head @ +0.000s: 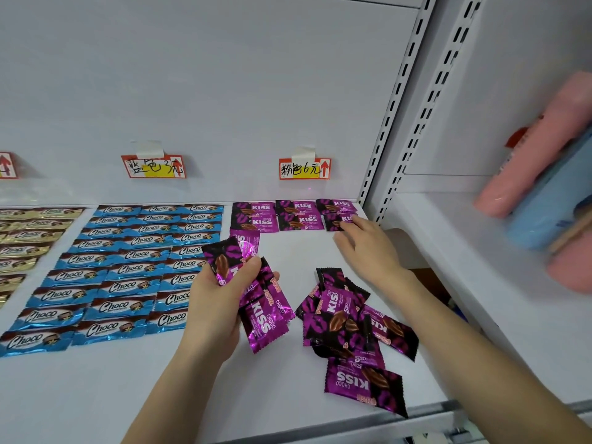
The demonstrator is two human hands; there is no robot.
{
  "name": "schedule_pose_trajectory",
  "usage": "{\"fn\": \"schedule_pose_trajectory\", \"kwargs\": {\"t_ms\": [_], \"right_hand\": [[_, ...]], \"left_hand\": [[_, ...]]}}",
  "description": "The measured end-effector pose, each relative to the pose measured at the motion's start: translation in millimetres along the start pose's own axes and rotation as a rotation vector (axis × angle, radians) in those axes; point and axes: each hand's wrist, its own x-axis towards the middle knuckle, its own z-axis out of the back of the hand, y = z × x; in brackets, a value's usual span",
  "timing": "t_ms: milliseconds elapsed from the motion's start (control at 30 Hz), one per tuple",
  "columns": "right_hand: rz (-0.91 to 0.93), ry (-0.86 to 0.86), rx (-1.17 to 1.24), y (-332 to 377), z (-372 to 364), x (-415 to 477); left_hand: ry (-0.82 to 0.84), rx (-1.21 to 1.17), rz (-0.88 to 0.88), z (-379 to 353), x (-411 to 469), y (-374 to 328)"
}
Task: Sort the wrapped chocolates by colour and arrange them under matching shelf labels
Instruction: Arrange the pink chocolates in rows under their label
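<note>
Your left hand [221, 296] grips a bunch of purple packets [262, 312] above the shelf [96, 395]. Your right hand [368, 248] reaches back, its fingers [352, 221] touching the rightmost packet [333, 220] in the purple rows below the pink label [304, 169]. A loose purple pile [349, 328] lies between your forearms, and blue packets [128, 270] lie in rows to the left.

Right bay: blurred pink packs [512, 187] stacked with a blue pack [541, 219] on adjacent shelf [464, 270]. Two slotted white uprights [397, 97] divide the bays.

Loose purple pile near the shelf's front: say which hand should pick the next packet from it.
Right, probably. The right hand only touches a placed packet, and the pile lies nearer to it. The left hand grips several packets.
</note>
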Motion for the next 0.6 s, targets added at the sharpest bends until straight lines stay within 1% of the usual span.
{"fn": "schedule_pose_trajectory", "kwargs": {"t_ms": [167,233,333,400,500,600], "right_hand": [[-0.002,0.103,-0.036,-2.8,-2.5,3.5],[-0.002,0.08,-0.033,-3.1,-3.0,2.7],[0.008,-0.012,0.005,-1.7,-2.7,0.6],[0.031,-0.041,0.017,-1.6,-2.8,0.1],[0.049,-0.045,0.017,-2.3,-3.0,-0.4],[0.023,-0.019,0.042,-2.1,-3.2,-0.4]], "left_hand": [[0.003,0.027,-0.004,1.7,0.8,0.2],[0.011,0.026,-0.004,1.5,0.6,0.3],[0.019,0.012,-0.011,0.8,-0.4,0.1],[0.025,0.005,-0.017,0.2,-0.8,0.0],[0.019,-0.006,-0.014,0.9,-0.5,0.1],[0.011,-0.038,-0.007,0.2,-0.7,-0.5]]}}
